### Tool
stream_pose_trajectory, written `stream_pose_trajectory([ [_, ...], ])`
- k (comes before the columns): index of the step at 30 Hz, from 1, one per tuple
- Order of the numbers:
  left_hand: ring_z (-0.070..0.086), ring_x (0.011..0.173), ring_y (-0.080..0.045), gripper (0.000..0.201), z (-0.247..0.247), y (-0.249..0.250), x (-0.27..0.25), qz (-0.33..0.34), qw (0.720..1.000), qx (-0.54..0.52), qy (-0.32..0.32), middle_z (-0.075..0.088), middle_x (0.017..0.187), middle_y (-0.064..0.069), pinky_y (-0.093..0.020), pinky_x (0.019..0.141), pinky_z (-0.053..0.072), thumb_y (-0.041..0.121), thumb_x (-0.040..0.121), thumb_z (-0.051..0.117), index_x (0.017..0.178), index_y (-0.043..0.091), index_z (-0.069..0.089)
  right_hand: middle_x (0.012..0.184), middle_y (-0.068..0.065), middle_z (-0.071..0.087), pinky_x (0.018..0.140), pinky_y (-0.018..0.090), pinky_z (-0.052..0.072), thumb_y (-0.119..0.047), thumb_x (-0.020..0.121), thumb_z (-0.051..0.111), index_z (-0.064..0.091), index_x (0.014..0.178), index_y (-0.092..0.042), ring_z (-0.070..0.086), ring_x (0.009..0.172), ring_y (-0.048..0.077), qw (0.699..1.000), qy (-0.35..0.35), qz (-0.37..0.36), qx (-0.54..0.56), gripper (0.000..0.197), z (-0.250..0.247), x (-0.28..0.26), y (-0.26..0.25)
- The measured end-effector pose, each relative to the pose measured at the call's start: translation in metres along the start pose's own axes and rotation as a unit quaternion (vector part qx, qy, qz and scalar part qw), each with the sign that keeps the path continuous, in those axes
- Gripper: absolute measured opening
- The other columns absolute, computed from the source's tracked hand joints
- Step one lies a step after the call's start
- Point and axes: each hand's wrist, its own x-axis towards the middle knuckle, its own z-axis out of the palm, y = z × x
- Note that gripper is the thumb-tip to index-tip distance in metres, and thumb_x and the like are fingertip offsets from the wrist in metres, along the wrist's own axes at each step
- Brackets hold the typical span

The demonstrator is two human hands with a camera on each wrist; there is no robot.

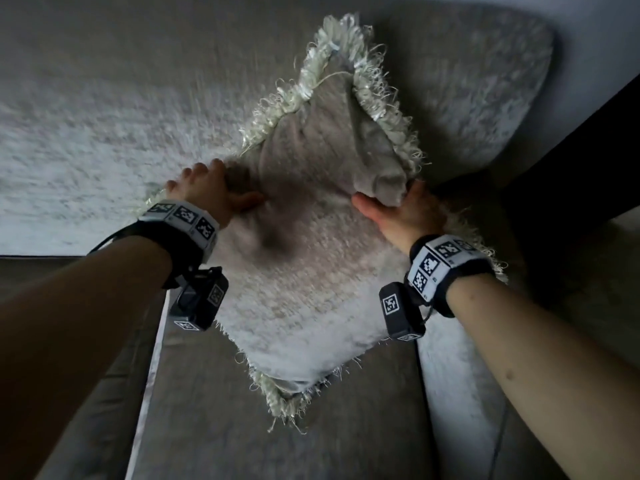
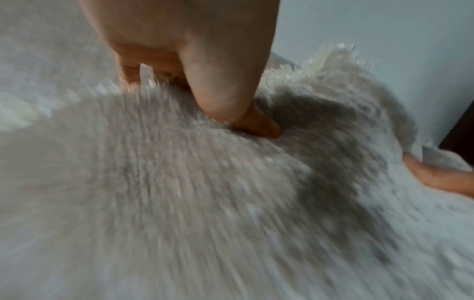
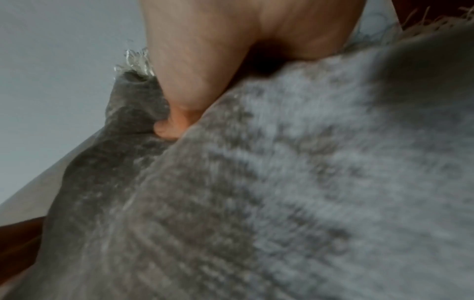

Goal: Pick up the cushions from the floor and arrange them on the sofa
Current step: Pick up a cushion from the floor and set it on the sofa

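Both hands, left hand (image 1: 211, 188) and right hand (image 1: 405, 213), clutch the cushion (image 1: 311, 271) (fringed, floppy); I'd seat it squarely against the sofa (image 1: 485, 81) backrest.

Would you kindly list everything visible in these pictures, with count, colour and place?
fringed cushion: one, off-white with pale fringe, held up in the centre above the sofa seat, its upper part crumpled.
sofa: one, light grey, filling the background behind and below the cushion.
wrist bands: two, black with black-and-white markers, one on each wrist.
left hand: one, grips the cushion's left edge, thumb pressed into the front.
right hand: one, grips the cushion's right edge, thumb on the front.
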Motion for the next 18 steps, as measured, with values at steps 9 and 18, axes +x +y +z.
stream_pose_trajectory([
  [9,0.051,0.121,-0.041,0.096,0.030,-0.049,-0.009,-0.066,0.992,-0.083,-0.074,0.055,0.130,-0.019,-0.050,0.104,0.040,0.083,0.062,0.057,0.125,0.011,0.053,0.147,0.005,0.048,0.110,0.045,0.039,-0.090,0.035,0.070,0.035,0.146,-0.025,0.047,0.133,0.029,0.994,-0.092,0.041,0.047,0.133,0.004,-0.008,0.024],
  [18,0.060,0.099,-0.041,0.061,-0.012,-0.051,-0.022,-0.021,0.997,-0.070,-0.007,0.065,0.096,-0.025,-0.037,0.075,0.042,0.065,0.086,0.049,0.095,0.009,0.070,0.121,0.009,0.069,0.095,0.044,0.053,-0.081,0.045,0.068,0.062,0.121,-0.016,0.064,0.111,0.030,0.994,0.002,0.023,0.107,0.100,0.017,-0.012,0.006],
])
